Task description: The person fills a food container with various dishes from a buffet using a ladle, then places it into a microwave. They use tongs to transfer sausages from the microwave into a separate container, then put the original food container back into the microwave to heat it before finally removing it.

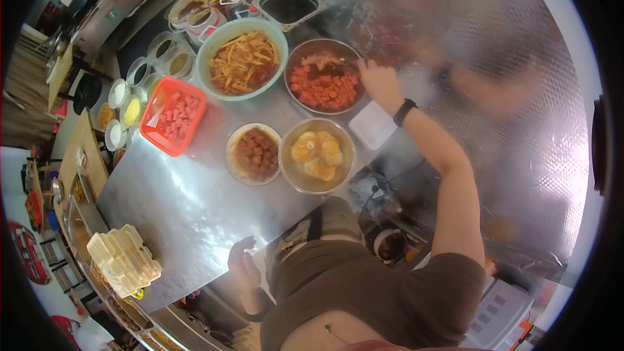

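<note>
My right hand [379, 83] reaches over the rim of a steel bowl [320, 43]. Its fingers are closed around something thin that I cannot make out. In that bowl lie chopped red-orange pieces [325, 88], with a paler pinkish clump at the far side. Away from the bowls, my left hand [243, 268] hangs by the counter's front edge, fingers apart and holding nothing. Close to me on the counter are a steel bowl of fried eggs [318, 155] and a bowl of brown cubes in sauce [259, 155]. A white square container [372, 126] sits under my right wrist.
A green bowl of sauced strips [244, 62] and a red basket of pink cubes [174, 117] stand farther left. Jars [203, 23] and small seasoning tubs [133, 112] line the back left. Stacked egg cartons [123, 260] rest at the counter's left end. A black-centred steel pan [289, 5] lies behind.
</note>
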Available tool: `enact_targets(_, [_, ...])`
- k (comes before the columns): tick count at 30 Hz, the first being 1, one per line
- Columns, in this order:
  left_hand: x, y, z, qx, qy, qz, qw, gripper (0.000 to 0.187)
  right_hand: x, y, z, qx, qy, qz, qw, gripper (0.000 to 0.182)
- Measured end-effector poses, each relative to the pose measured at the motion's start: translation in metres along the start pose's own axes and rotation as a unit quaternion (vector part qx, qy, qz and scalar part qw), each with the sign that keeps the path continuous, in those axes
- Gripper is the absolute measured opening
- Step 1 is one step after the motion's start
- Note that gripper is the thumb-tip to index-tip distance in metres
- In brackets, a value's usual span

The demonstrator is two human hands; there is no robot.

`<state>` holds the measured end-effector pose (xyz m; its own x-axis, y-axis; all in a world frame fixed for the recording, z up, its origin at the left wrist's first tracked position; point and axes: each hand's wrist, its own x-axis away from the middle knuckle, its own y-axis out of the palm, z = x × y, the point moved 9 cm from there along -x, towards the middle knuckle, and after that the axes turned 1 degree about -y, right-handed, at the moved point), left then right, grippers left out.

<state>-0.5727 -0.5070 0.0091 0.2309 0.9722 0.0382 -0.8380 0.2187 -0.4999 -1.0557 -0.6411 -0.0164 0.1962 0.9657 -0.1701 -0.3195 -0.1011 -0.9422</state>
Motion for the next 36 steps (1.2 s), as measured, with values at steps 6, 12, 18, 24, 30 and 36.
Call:
enact_targets(6, [-0.005, 0.008, 0.004, -0.029, 0.026, -0.019, 0.999, 0.046, 0.008, -0.003, -0.007, -0.012, -0.147, 0.019, 0.989, 0.036])
enact_targets(12, [-0.002, 0.012, -0.001, -0.004, 0.016, -0.026, 1.000, 0.045, -0.015, -0.020, 0.017, -0.218, -0.163, -0.032, 0.962, 0.057])
enact_targets(18, [-0.013, 0.016, 0.010, -0.024, 0.044, -0.049, 0.998, 0.046, -0.062, 0.036, 0.022, -0.288, 0.014, -0.275, 0.917, 0.061])
enact_targets(24, [-0.006, 0.006, 0.004, -0.028, 0.020, -0.018, 0.999, 0.048, -0.097, -0.003, 0.000, -0.180, -0.117, -0.195, 0.957, 0.050])
enact_targets(30, [0.012, 0.004, -0.010, -0.011, -0.019, 0.012, 1.000, 0.046, -0.047, -0.024, -0.047, -0.047, -0.321, 0.012, 0.946, 0.028])
enact_targets(36, [0.012, 0.009, -0.009, -0.018, -0.010, 0.004, 1.000, 0.045, -0.012, -0.008, -0.055, 0.000, -0.295, 0.050, 0.954, 0.022])
